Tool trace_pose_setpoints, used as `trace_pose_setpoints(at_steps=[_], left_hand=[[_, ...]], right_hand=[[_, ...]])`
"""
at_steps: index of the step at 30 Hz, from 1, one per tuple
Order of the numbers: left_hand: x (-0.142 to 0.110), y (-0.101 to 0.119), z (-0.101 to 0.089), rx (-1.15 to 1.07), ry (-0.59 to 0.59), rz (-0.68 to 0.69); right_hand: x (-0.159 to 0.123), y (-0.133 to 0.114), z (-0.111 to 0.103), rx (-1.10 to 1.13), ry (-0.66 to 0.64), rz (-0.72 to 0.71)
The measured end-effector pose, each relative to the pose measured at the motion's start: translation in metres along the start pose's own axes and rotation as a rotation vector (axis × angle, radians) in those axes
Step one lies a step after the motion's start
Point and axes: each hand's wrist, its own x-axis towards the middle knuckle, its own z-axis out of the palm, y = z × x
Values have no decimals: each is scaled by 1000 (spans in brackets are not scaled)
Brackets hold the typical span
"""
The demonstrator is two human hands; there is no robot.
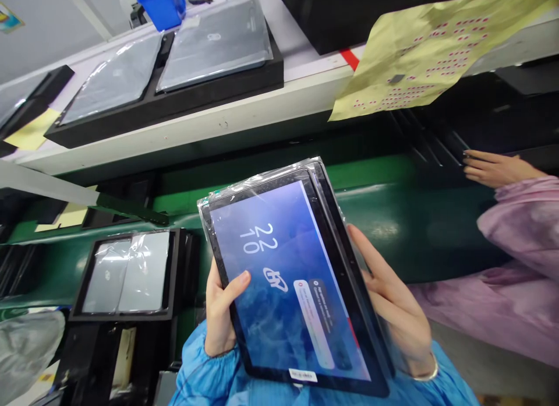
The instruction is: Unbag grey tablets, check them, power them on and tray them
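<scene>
The lit tablet (283,318) is taking centre stage, tilting in front of the wearer's body above a green belt (384,231), its lock screen reading 22 over 10, sideways to us. The left hand (220,310) is pinching the left edge, thumb pressing onto the glass while the fingers are tucking underneath, mostly out of sight. Across on the other side, the right hand (399,318) is holding the opposite long edge, one finger stretching along it and the others bending in close; its thumb isn't showing. Clear film (262,177) is wrinkling along the top end, and a white label (303,375) is sitting on the bottom border. Down to the left, a black tray (174,278) is carrying two film-covered grey panels (146,278). Up on the white shelf (209,120), more wrapped panels (218,42) are lying in black holders, with a blue bin (162,7) standing behind them. A yellow sheet (371,91) is draping over the shelf's edge, and below it, a co-worker's hand (502,167) is reaching in from the right out of a pink sleeve (524,219).
</scene>
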Motion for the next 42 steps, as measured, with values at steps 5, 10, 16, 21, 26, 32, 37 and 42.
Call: trace_pose_setpoints(at_steps=[5,10,16,21,26,32,37,42], left_hand=[[2,-3,0,-3,28,1],[1,-2,1,7,20,-15],[-1,-1,1,19,1,-27],[1,-1,-4,62,-33,-53],[-4,-1,-5,101,13,17],[-7,0,-3,94,9,14],[-6,-1,-1,103,2,-27],[1,-6,-10,103,-29,-44]], right_hand=[[0,1,-2,14,15,9],[-1,1,-3,-39,15,2],[8,-5,-7,-25,-11,-84],[12,-13,-9,-146,-42,-174],[11,-16,-3,-281,93,-260],[16,-13,-6,-362,210,-282],[17,-10,-12,-371,198,-281],[16,-14,-13,-359,163,-272]])
